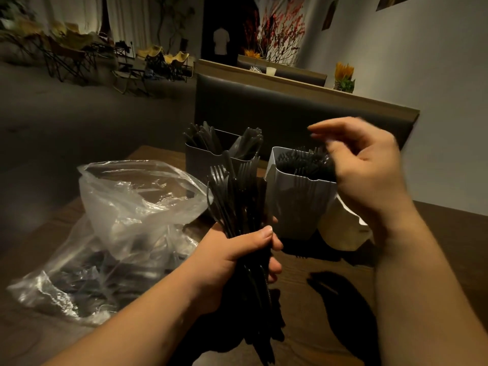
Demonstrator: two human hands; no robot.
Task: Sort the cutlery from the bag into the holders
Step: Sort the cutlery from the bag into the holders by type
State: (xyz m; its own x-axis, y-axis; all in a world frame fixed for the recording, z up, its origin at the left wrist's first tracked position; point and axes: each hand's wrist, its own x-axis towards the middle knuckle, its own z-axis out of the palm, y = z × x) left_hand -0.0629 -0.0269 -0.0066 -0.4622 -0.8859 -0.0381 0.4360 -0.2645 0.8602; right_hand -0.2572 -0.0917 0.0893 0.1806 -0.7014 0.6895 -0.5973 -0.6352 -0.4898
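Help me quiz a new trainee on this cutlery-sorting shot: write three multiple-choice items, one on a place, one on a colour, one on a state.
1. Where does the clear plastic bag lie?
A) on the bench seat
B) on the table, left of the white holder
C) on the floor

2. What colour are the forks in the bunch?
A) white
B) red
C) black

3. What is the left hand doing?
A) gripping the bunch of forks
B) lying flat on the table
C) reaching into the bag

Key: 1 B, the bag sits on the wooden top to the holder's left; 2 C, every fork looks black; 3 A, its fingers curl round the handles.
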